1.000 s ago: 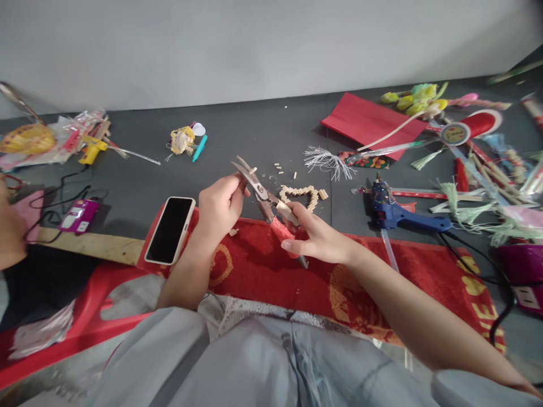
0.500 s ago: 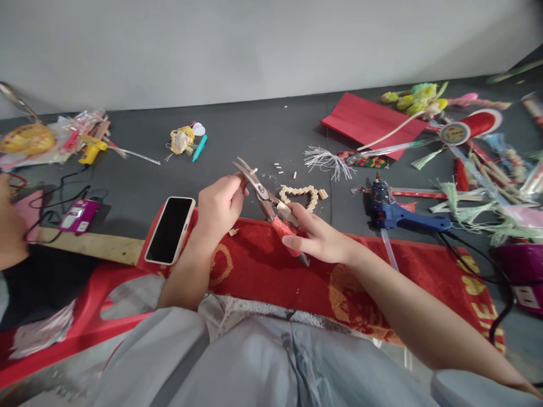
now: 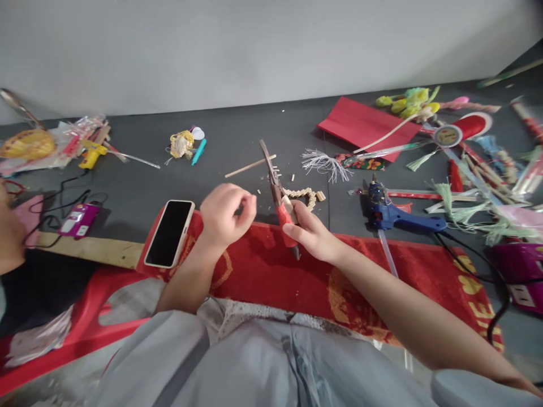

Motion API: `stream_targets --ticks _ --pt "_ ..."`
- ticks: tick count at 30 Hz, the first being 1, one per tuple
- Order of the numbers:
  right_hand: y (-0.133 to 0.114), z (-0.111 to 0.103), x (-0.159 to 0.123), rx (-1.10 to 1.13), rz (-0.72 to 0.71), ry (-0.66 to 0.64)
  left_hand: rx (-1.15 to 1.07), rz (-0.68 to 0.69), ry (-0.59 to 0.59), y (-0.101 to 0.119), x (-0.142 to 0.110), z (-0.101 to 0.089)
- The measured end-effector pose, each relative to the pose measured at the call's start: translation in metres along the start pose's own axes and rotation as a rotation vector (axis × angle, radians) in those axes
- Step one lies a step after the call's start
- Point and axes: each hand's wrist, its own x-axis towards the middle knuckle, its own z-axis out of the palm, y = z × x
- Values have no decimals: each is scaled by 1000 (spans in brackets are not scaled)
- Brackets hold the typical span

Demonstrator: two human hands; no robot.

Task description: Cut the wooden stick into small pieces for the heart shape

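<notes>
My right hand (image 3: 311, 229) is wrapped round the red handles of metal shears (image 3: 274, 181), whose blades point away from me and look closed together. My left hand (image 3: 228, 213) hovers beside them over the towel's far edge, fingers curled and thumb against fingertip, with nothing showing between them. A thin wooden stick (image 3: 244, 168) lies on the table past the left hand and runs behind the blades. Short pale stick pieces form a curved outline (image 3: 307, 194), partly hidden by the shears and right hand. A few loose bits (image 3: 292, 177) lie beyond it.
A phone (image 3: 169, 233) lies left on the red towel (image 3: 263, 265). To the right rest a blue glue gun (image 3: 394, 212), red paper (image 3: 365, 127) and a red thread spool (image 3: 464, 129). A co-worker's arm (image 3: 11, 232) is at far left.
My left hand has drawn back from the blades, and the stick now lies in full view on the table. The shears have turned more upright and their blades have come together.
</notes>
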Motion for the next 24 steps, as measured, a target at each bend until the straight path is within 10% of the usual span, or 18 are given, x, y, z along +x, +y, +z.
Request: stream_targets --ticks 8,24 --pt "-1 3 -2 85 -82 -61 -735 -397 -507 13 -9 22" --pt "-11 3 -4 -92 -82 -62 -1005 -534 -484 18 -15 28"
